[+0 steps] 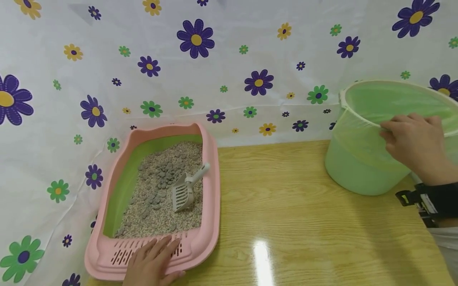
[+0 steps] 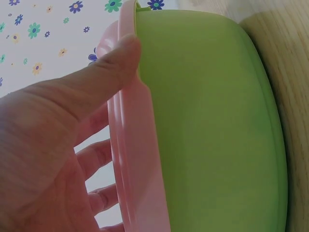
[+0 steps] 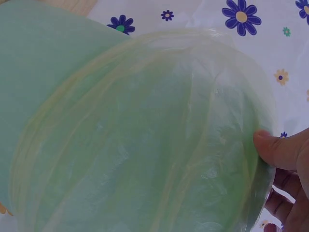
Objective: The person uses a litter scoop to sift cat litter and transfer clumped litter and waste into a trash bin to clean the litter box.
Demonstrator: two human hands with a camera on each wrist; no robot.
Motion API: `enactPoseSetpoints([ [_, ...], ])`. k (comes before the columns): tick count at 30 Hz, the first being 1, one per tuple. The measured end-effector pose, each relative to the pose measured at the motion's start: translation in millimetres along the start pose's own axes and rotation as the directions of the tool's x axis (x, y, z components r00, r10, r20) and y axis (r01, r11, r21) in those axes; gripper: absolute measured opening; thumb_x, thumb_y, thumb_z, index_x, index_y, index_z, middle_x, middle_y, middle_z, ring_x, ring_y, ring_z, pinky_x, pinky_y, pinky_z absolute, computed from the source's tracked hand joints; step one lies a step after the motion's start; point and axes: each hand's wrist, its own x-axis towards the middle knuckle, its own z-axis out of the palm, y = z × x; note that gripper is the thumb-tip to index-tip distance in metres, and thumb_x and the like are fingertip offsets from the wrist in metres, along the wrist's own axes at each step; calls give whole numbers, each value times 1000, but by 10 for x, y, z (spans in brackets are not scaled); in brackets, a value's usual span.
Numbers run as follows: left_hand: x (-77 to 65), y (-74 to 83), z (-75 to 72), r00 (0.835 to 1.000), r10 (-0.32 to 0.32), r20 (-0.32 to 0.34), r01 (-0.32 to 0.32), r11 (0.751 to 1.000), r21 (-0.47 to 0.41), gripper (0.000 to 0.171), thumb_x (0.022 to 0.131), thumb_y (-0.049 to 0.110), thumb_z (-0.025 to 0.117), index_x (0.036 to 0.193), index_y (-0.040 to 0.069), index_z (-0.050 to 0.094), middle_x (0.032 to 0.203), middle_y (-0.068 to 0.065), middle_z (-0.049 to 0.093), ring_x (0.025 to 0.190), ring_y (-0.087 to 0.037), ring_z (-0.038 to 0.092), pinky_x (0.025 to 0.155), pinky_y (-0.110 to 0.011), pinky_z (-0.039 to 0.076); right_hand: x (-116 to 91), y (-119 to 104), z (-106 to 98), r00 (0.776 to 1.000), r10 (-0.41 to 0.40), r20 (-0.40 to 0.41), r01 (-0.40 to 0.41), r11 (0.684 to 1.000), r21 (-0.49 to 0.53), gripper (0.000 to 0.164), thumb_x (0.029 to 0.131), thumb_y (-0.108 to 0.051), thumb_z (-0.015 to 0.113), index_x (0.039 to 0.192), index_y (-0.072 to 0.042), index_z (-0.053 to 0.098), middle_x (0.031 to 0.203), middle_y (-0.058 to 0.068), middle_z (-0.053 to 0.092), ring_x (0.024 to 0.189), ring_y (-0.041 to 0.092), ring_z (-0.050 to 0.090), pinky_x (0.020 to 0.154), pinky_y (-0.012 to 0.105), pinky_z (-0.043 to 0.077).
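Observation:
A pink litter box [image 1: 212, 186] with a green base [image 2: 212, 121] stands on the left of the table. Inside lies pellet cat litter [image 1: 143, 214] with darker grey clumps [image 1: 166, 174], and a grey slotted litter scoop [image 1: 183, 194] leans there, its handle at the right rim. My left hand [image 1: 152, 262] grips the box's near rim, fingers across the slotted panel, thumb against the outer edge. On the right, a light green trash bin [image 1: 361, 171] is lined with a thin translucent bag [image 3: 145, 130]. My right hand [image 1: 416, 143] holds its near rim, thumb outside; the fingertips are partly hidden.
A wood-grain table [image 1: 275, 206] lies between the box and the bin. White flower-print sheeting [image 1: 229, 79] hangs behind and along the left, close to both containers. A black strap [image 1: 443, 200] circles my right wrist.

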Motion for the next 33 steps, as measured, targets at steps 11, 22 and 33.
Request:
enactPoseSetpoints([
  [11,18,31,15,1000,-18,-20,18,1000,18,74,77,66,78,138,27,64,140,-2,64,126,-39,59,100,-67,44,-64,-124,-15,988,-95,-124,97,995,8,18,86,-1,73,104,2,75,95,22,71,88,42,59,82,61,34],
  [22,-1,40,30,997,-67,22,67,997,30,75,77,71,74,139,30,63,142,2,63,128,-37,58,100,-65,44,-92,-215,-2,970,-185,-159,190,981,20,21,82,-2,78,102,3,75,94,23,72,86,44,62,81,62,39],
  [33,-7,29,60,998,-50,-31,51,998,28,76,76,72,75,138,31,64,140,2,64,126,-37,59,98,-64,45,-106,-328,31,944,-221,-246,254,960,114,21,77,-1,81,98,0,78,90,20,74,84,41,64,79,59,39],
])
